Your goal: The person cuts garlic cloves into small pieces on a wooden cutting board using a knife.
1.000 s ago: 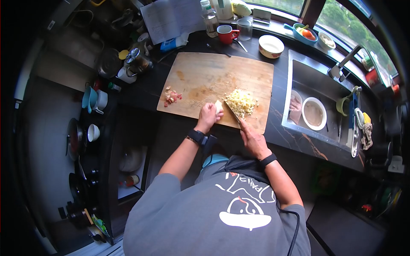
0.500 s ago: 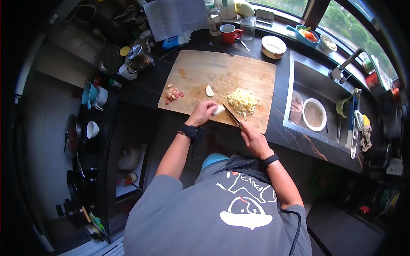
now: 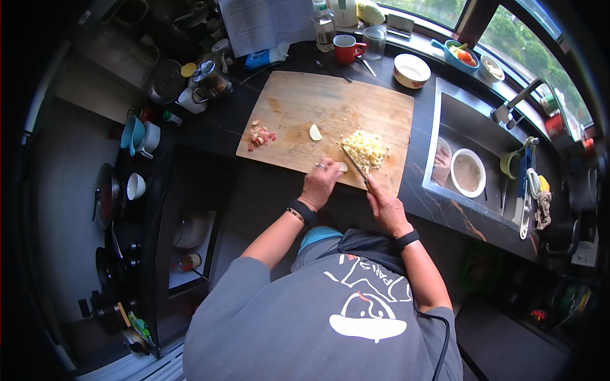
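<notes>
At the front edge of the wooden cutting board (image 3: 298,95), my left hand (image 3: 321,183) has its fingers closed on a pale vegetable piece (image 3: 342,167), its kind unclear. My right hand (image 3: 386,208) grips a knife (image 3: 356,164) by the handle. The blade points up and left, between that piece and a heap of finely chopped pale yellow bits (image 3: 364,150). Another pale, half-rounded piece (image 3: 314,132) rests mid-board. Small pinkish-red chopped bits (image 3: 259,136) lie at the board's left side.
Right of the board, a sink (image 3: 427,152) holds a white bowl (image 3: 469,173) and a bag of pinkish contents (image 3: 441,162). Behind stand a red mug (image 3: 346,49), a glass jar (image 3: 374,43), a bottle (image 3: 323,28) and a patterned bowl (image 3: 412,70). An open book (image 3: 254,25) leans at back left.
My left hand has come slightly right and toward me, still with the pale piece, which sits lower. The knife tip has shifted right and up, closer to the chopped heap. The view has moved slightly.
</notes>
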The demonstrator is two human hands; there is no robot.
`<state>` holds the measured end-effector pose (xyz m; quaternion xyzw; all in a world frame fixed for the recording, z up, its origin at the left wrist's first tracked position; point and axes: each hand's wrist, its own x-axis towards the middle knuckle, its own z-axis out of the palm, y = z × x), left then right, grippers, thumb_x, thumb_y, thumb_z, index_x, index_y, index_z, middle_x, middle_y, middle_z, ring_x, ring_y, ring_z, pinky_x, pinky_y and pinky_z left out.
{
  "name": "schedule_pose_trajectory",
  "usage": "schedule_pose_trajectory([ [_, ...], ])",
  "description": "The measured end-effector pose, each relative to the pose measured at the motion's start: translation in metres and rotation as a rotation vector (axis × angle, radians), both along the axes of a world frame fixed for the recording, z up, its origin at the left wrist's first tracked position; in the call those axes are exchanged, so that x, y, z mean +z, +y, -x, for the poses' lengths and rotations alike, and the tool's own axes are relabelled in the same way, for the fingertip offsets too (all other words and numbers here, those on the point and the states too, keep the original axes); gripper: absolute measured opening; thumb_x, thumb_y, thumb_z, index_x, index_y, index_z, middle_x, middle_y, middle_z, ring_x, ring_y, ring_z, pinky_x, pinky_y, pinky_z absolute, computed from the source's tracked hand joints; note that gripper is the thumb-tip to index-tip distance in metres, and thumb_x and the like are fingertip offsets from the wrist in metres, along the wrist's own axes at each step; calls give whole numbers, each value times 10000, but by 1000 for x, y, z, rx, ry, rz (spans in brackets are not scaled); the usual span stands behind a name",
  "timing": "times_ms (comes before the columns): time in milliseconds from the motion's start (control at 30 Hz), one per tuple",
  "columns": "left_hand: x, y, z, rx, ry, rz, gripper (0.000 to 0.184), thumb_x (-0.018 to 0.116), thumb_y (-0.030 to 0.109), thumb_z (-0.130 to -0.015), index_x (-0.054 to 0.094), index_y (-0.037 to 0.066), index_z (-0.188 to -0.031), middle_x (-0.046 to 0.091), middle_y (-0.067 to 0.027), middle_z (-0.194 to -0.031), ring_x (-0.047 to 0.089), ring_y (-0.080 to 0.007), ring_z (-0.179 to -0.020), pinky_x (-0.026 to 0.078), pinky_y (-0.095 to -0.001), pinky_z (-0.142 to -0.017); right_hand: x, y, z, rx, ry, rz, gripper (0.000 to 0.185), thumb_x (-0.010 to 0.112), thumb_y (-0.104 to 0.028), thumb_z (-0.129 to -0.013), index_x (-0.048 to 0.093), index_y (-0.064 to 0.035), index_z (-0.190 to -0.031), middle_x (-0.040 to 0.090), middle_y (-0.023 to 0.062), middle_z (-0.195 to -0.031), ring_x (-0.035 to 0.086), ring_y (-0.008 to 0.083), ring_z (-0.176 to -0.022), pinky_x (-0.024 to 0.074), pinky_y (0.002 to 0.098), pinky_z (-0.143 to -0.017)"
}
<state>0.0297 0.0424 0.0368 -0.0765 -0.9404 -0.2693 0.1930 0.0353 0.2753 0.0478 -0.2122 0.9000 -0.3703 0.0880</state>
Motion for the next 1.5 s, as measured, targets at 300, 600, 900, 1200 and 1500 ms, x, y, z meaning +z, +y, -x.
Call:
schedule_pose_trajectory([
  [300, -10, -10, 16, -165, 71, 165, 210, 625, 34, -832, 665, 70, -1036, 655, -91, -1055, 641, -280, -968, 541, -361, -829, 3, -3, -3, 50, 91, 27, 486, 590, -141, -950, 471, -142, -1421, 634, 181, -1225, 631, 366, -1081, 533, 420, -871],
  [600, -13, 0, 20, -257, 98, 170, 193, 563, 42, -833, 649, 31, -1005, 654, -111, -1062, 634, -280, -998, 535, -362, -849, -7, -7, -5, 47, 157, -133, 521, 576, -158, -959, 418, -186, -1455, 650, 171, -1149, 669, 374, -929, 563, 438, -760],
  [900, -12, 4, 19, -203, 86, 88, 176, 580, 30, -839, 658, 45, -996, 681, -96, -1049, 658, -271, -961, 552, -353, -816, -14, -12, -8, 37, 300, -208, 533, 551, -242, -974, 385, -215, -1480, 622, 179, -842, 644, 369, -601, 537, 473, -542],
  [1200, -11, 8, 13, -130, 115, 31, 137, 668, 74, -853, 669, 75, -990, 686, -76, -1030, 670, -277, -926, 555, -353, -781, -14, -27, 4, 59, 168, -321, 536, 515, -247, -995, 344, -203, -1501, 635, 209, -900, 653, 398, -697, 537, 490, -620],
  [1500, -18, 8, 11, -97, 134, 47, 172, 631, 49, -854, 681, 90, -1014, 696, -65, -1058, 676, -248, -976, 565, -335, -812, -2, 22, -21, 124, 142, -268, 567, 530, -226, -977, 325, -187, -1504, 608, 199, -790, 636, 383, -616, 535, 483, -568],
])
